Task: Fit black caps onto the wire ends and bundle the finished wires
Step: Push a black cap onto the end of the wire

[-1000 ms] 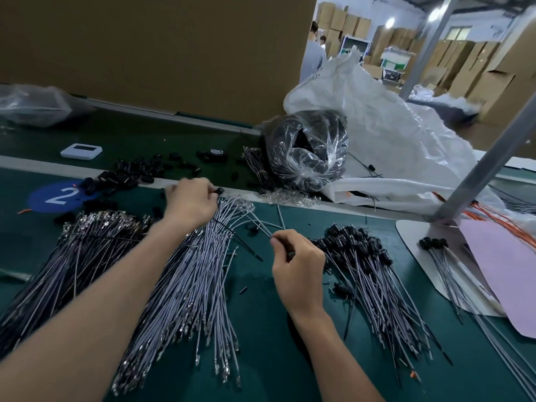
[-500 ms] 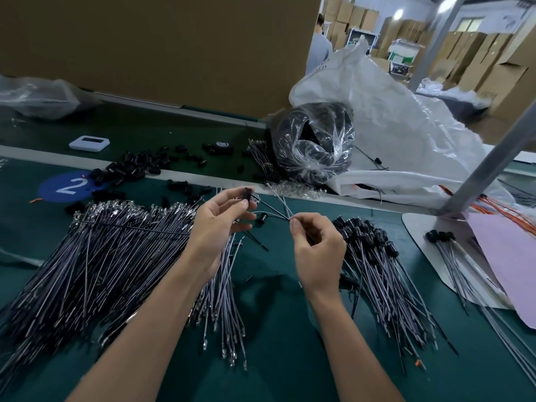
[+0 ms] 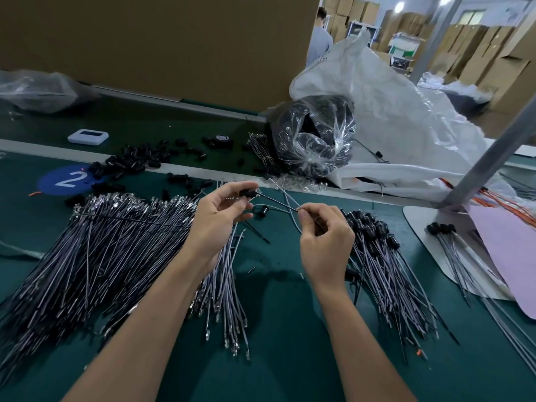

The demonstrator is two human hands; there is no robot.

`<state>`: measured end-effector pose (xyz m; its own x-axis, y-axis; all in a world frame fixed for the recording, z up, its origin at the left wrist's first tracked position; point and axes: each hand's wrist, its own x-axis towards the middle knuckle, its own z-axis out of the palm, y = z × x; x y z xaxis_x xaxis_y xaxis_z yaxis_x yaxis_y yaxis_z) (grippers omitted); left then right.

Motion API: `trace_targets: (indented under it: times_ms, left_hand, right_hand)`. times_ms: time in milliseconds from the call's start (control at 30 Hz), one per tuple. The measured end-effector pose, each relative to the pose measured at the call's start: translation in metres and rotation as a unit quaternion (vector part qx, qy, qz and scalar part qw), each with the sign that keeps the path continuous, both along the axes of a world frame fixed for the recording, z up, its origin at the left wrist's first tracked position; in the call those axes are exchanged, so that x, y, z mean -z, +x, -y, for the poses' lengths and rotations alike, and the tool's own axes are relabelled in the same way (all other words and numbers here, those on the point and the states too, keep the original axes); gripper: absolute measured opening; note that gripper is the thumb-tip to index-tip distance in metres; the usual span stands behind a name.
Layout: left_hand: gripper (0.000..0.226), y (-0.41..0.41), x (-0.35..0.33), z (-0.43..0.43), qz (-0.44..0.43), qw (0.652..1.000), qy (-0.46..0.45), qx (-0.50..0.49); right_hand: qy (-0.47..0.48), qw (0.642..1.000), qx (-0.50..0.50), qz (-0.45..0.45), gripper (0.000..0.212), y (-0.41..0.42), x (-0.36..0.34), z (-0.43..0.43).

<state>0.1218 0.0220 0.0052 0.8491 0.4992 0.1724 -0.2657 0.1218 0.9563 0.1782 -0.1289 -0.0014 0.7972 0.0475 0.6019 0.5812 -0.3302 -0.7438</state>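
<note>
My left hand (image 3: pixel 223 210) pinches a small black cap (image 3: pixel 249 193) between thumb and fingers. My right hand (image 3: pixel 324 239) pinches a thin wire (image 3: pixel 278 203) whose end runs into that cap. One loose black cap (image 3: pixel 263 211) lies on the green mat between my hands. A large heap of uncapped grey and black wires (image 3: pixel 110 245) spreads under my left forearm. To the right of my right hand lies the pile of capped wires (image 3: pixel 383 262), black caps at its top. Loose black caps (image 3: pixel 130 163) are scattered at the back left.
A clear bag of black parts (image 3: pixel 316 140) sits behind my hands against a big white sack (image 3: pixel 406 134). A grey post on a white base (image 3: pixel 435 227) stands at right with a few capped wires (image 3: pixel 446 236), pink paper (image 3: pixel 510 256) and orange wires. A white device (image 3: pixel 88 136) lies back left.
My left hand came off the wire heap holding a cap and rose to meet my right hand. The wire end has now gone into the cap.
</note>
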Motion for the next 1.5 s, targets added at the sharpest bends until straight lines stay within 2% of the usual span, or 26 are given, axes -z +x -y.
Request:
trace_targets:
  times_ms: [200, 400, 500, 633, 1033, 1500]
  left_hand:
    - [0.025, 0.002, 0.002, 0.000, 0.002, 1.000, -0.024, -0.001]
    - [0.011, 0.004, 0.000, -0.003, 0.029, 0.985, -0.168, -0.008]
    - [0.013, 0.004, 0.001, -0.005, 0.051, 0.977, -0.206, 0.000]
    - [0.023, 0.003, 0.000, -0.003, 0.054, 0.980, -0.191, 0.027]
    - [0.015, 0.003, 0.001, 0.007, 0.033, 0.988, -0.135, 0.066]
    - [0.012, 0.003, 0.001, 0.010, 0.025, 0.989, -0.139, 0.045]
  right_hand:
    - [-0.007, 1.000, 0.005, 0.006, 0.008, -0.001, 0.000, 0.000]
    - [0.007, 1.000, -0.005, -0.009, 0.009, 0.000, 0.000, -0.002]
    - [-0.005, 1.000, -0.015, -0.005, 0.008, -0.001, 0.001, -0.003]
    - [-0.015, 1.000, -0.020, 0.006, 0.007, -0.002, 0.003, -0.005]
    - [-0.017, 1.000, -0.012, 0.004, 0.008, -0.001, 0.004, -0.005]
    - [-0.013, 1.000, -0.014, -0.009, 0.009, -0.001, 0.004, -0.005]
